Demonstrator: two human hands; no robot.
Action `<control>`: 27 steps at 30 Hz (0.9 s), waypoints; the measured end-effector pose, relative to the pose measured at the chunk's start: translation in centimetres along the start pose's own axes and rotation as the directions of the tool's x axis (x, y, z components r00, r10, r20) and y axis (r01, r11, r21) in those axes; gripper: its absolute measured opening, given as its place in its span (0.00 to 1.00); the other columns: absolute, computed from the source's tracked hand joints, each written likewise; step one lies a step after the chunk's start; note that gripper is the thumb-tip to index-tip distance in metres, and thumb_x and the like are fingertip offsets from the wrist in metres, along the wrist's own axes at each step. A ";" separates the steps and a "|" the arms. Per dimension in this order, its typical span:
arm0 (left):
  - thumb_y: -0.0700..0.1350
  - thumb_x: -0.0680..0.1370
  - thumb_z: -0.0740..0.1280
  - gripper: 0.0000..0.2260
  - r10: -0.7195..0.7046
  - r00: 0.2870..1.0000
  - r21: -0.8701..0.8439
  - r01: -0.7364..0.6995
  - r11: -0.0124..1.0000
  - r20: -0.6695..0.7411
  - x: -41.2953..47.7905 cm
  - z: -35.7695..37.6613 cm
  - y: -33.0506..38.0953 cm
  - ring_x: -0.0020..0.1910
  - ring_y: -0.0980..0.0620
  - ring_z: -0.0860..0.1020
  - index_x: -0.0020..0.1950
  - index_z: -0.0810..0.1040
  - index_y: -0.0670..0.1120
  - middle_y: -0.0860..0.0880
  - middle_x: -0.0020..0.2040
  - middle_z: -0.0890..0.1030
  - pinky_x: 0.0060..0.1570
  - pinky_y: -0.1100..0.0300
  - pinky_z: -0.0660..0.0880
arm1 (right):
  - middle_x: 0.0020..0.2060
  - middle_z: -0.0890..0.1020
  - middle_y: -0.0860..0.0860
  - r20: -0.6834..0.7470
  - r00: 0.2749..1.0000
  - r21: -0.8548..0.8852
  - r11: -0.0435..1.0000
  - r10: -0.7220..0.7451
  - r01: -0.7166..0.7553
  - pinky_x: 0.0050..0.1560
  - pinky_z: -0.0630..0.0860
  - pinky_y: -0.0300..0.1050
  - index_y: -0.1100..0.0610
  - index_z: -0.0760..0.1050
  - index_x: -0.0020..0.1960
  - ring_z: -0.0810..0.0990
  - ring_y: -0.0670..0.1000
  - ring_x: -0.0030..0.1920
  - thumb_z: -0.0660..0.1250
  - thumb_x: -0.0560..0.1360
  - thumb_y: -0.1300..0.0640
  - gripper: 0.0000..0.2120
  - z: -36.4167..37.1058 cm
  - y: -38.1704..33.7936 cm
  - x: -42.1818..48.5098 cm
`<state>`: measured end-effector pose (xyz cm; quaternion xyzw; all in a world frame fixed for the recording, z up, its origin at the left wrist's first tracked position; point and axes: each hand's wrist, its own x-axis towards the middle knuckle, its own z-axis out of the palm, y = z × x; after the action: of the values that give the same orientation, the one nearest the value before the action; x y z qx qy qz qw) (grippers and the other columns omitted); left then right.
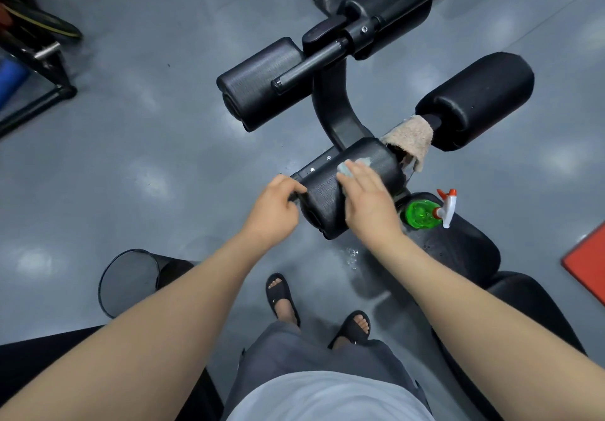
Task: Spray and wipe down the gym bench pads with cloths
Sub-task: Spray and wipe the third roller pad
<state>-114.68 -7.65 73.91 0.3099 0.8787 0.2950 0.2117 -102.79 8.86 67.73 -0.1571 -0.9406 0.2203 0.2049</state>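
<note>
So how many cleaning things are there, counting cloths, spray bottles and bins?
Cloths: 2, the pale blue cloth under the right hand on the pad, and the beige cloth draped beside it.
Spray bottles: 1, the green spray bottle.
Bins: 1, the black bin.
Total: 4.
</note>
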 end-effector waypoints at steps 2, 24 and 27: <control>0.29 0.75 0.55 0.22 -0.086 0.996 -0.014 0.086 0.996 -0.009 0.7 -0.1 0.1 0.55 0.53 0.72 0.61 0.79 0.45 0.51 0.58 0.73 0.52 0.69 0.66 | 0.67 0.77 0.64 0.080 0.989 0.034 0.992 -0.121 0.119 0.73 0.67 0.59 0.66 0.78 0.64 0.74 0.66 0.68 0.57 0.73 0.66 0.21 0.8 -1.7 -0.7; 0.28 0.76 0.56 0.25 -0.174 0.981 -0.005 0.176 0.984 0.087 2.0 0.8 -0.4 0.66 0.46 0.73 0.71 0.74 0.41 0.46 0.68 0.73 0.59 0.64 0.68 | 0.59 0.83 0.54 0.060 0.980 -0.032 0.981 -0.189 0.191 0.68 0.72 0.53 0.59 0.80 0.62 0.78 0.60 0.57 0.64 0.80 0.60 0.13 -0.7 1.2 3.0; 0.29 0.77 0.56 0.24 -0.158 0.984 0.014 0.157 0.987 0.087 1.8 0.7 -0.3 0.62 0.44 0.74 0.70 0.75 0.41 0.47 0.66 0.73 0.56 0.62 0.69 | 0.56 0.82 0.51 -0.040 0.999 -0.118 0.993 -0.011 0.006 0.58 0.73 0.56 0.57 0.80 0.59 0.75 0.60 0.54 0.65 0.79 0.60 0.11 -1.5 2.2 3.4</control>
<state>-115.67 -6.41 72.80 0.2528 0.8914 0.2604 0.2715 -104.62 12.52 68.96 -0.1693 -0.9483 0.1601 0.2154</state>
